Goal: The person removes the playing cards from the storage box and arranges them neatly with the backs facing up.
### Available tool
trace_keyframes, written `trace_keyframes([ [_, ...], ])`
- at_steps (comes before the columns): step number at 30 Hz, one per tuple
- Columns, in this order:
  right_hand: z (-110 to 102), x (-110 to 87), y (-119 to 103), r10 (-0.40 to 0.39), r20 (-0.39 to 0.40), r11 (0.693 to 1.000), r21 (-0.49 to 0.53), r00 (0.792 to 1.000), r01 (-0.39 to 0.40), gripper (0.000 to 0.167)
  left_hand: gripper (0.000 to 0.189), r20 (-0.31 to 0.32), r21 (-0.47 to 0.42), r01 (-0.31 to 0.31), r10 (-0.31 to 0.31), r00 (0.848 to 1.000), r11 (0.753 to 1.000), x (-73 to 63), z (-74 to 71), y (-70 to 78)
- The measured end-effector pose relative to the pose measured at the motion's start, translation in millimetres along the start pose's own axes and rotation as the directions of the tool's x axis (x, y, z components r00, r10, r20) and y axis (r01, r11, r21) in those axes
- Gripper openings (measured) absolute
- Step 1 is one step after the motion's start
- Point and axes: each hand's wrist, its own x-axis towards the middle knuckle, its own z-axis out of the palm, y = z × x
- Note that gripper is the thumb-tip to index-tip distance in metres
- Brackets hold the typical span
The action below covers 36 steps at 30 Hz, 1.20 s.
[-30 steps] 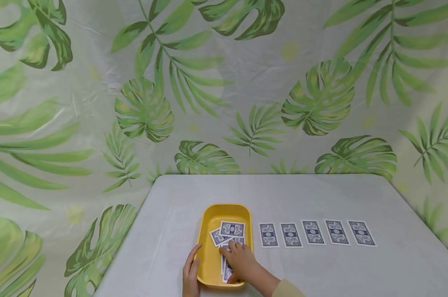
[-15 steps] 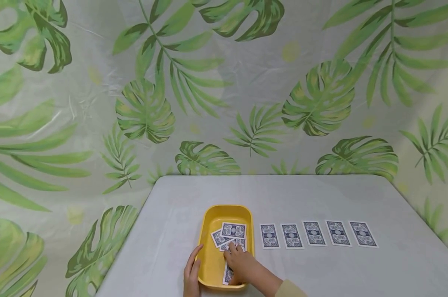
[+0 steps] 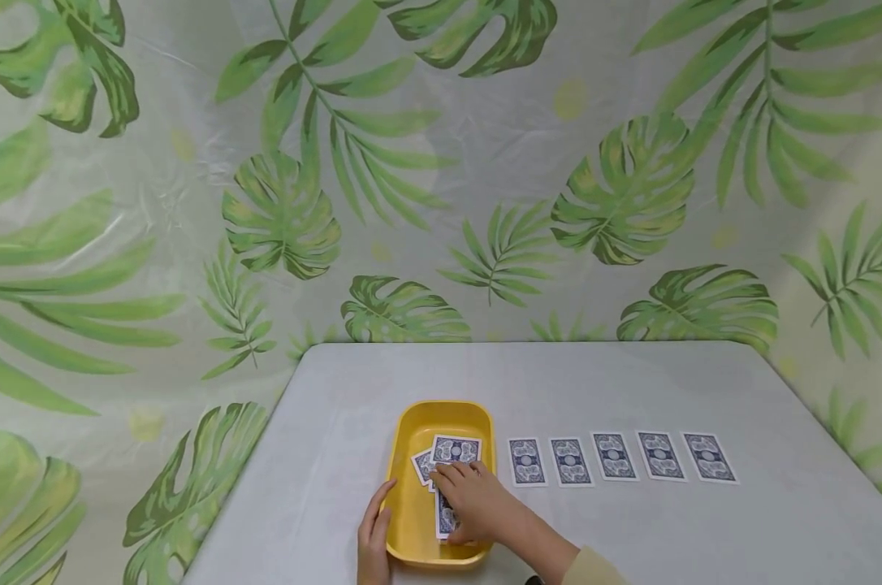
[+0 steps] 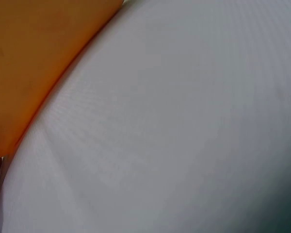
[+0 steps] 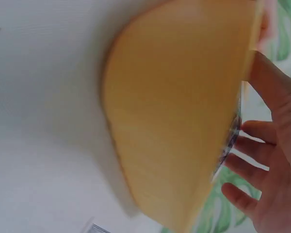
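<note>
One blue-backed playing card (image 3: 444, 513) pinched between thumb and fingers of right hand (image 3: 482, 505), over yellow tray (image 3: 407, 532). Just beyond those fingertips: overlapping loose cards (image 3: 456, 448), backs up, inside tray. To its left: left hand (image 3: 373, 540), fingers extended, resting against tray's outer wall. To its right: row of five cards (image 3: 615, 457), backs up, on pale tabletop (image 3: 660, 544). Farthest out: leaf-print backdrop (image 3: 499, 154).

Yel tray (image 3: 412, 520), blue/wht cards (image 3: 456, 449), leafy grn backdrop (image 3: 485, 195)
</note>
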Motion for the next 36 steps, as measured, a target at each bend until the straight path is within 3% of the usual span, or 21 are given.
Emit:
trace_keyframes([
  [6, -20, -10.0, 9, 0.002, -0.059, 1.0, -0.011, 0.998, -0.003, 0.091, 0.035, -0.008, -0.022, -0.043, 0.042, 0.999, 0.999, -1.5, 1.2, 0.5],
  [14, -36, -32.2, 31, 0.099, -0.057, 0.992, 0.083, 0.993, -0.094, 0.092, 0.035, -0.016, -0.046, -0.019, 0.019, 1.0, 0.999, -3.4, 1.7, 1.5],
  [20, -31, -49.5, 50, 0.196, -0.102, 0.973, 0.14, 0.975, -0.181, 0.096, 0.035, -0.015, -0.061, -0.032, 0.031, 0.999, 0.998, -2.7, 2.0, 1.8],
  [26, -23, -64.5, 64, 0.286, -0.078, 0.946, 0.182, 0.955, -0.269, 0.094, 0.035, -0.012, -0.056, -0.004, 0.003, 1.0, 0.998, -3.3, 2.2, 6.3],
  [36, 17, -86.1, 74, 0.244, 0.02, 0.956, 0.162, 0.97, -0.244, 0.092, 0.035, -0.017, -0.026, 0.032, -0.033, 0.999, 0.999, -2.1, 2.4, 4.6],
])
